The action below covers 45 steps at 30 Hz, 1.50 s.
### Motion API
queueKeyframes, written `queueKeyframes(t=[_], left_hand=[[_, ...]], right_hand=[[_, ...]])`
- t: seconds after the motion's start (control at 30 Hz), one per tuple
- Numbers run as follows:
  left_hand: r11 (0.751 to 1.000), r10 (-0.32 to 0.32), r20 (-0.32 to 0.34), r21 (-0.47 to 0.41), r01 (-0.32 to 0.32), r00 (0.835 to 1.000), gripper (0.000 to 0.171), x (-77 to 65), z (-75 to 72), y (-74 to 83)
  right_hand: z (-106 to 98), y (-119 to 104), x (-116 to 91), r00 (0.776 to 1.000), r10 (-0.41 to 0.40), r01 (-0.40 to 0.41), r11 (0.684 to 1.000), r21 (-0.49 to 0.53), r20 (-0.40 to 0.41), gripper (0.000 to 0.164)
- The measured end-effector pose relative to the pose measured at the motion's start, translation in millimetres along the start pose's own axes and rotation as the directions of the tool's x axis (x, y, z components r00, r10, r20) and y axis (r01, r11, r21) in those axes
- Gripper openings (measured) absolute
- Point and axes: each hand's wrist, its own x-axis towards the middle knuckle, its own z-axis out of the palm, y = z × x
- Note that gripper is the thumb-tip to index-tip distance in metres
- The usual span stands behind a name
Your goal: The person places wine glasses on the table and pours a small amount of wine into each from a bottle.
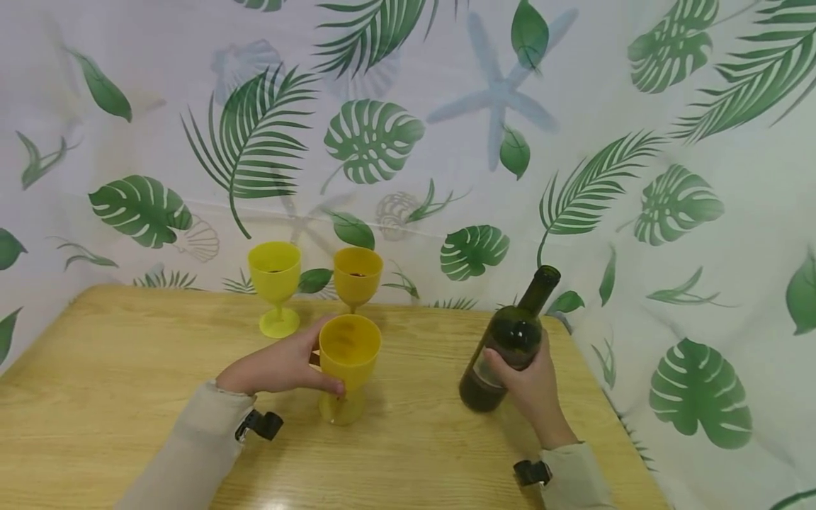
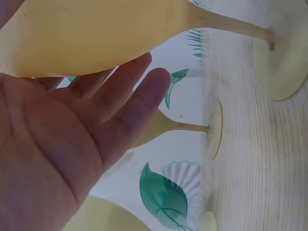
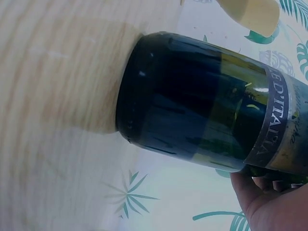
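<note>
My left hand [image 1: 288, 365] holds a yellow-orange plastic goblet [image 1: 350, 350] by its bowl, thumb in front and fingers around the far side. The goblet stands upright, its round foot [image 2: 281, 72] at the tabletop in the left wrist view. On the right, my right hand [image 1: 534, 388] grips a dark green glass wine bottle [image 1: 494, 347] round its body. The uncapped neck points up and slightly right. In the right wrist view the bottle's label [image 3: 276, 115] shows, and its base is right at the table surface.
Behind the held goblet stand a bright yellow goblet [image 1: 275, 273] and an orange goblet [image 1: 358, 276], each with something dark inside. They are near the back edge of the wooden table [image 1: 159, 354]. A leaf-patterned white cloth [image 1: 408, 198] hangs behind and along the right.
</note>
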Motion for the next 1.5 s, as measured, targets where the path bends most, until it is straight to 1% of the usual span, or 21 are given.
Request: queueKeyframes(t=[0.13,0.3,0.4,0.5,0.67,0.97,1.1,1.33,1.5], left_hand=[[1.000,-0.017,-0.018,0.003,0.017,1.000,0.089,-0.2,-0.7,1.0],[0.998,-0.058,-0.069,-0.017,0.057,0.996,0.100,-0.3,-0.8,0.8],[0.998,-0.063,-0.103,-0.015,0.061,0.993,0.099,0.3,-0.8,-0.3],[0.999,-0.043,-0.115,-0.008,0.042,0.992,0.093,0.6,-1.4,-1.2],[1.000,-0.003,-0.115,0.000,0.003,0.993,0.087,0.7,-1.3,-0.9],[1.000,-0.017,-0.107,0.006,0.018,0.994,0.086,0.7,-1.4,-0.6],[1.000,-0.013,-0.099,-0.001,0.013,0.995,0.086,0.7,-1.3,0.0],[1.000,0.017,-0.089,-0.010,-0.018,0.996,0.086,3.0,-2.1,-2.4],[1.000,0.013,-0.088,-0.014,-0.014,0.996,0.086,1.0,-2.2,-1.5]], right_hand=[[0,0,0,1.000,0.006,-0.006,1.000,0.013,0.007,0.086],[0,4,1,1.000,0.002,-0.002,1.000,0.010,-0.004,0.086],[0,5,1,1.000,-0.004,0.004,1.000,0.007,-0.009,0.086],[0,4,2,1.000,-0.006,0.006,1.000,0.001,-0.007,0.086],[-1,2,1,1.000,0.007,-0.007,1.000,0.007,0.012,0.086],[2,-2,-2,0.999,0.025,-0.026,0.999,0.027,0.046,0.090],[6,-2,-4,0.999,0.010,-0.012,0.999,0.032,0.053,0.089],[9,-4,-6,0.997,-0.026,0.023,0.999,0.040,0.075,0.087],[10,-6,-7,0.995,-0.033,0.029,0.999,0.046,0.090,0.088]])
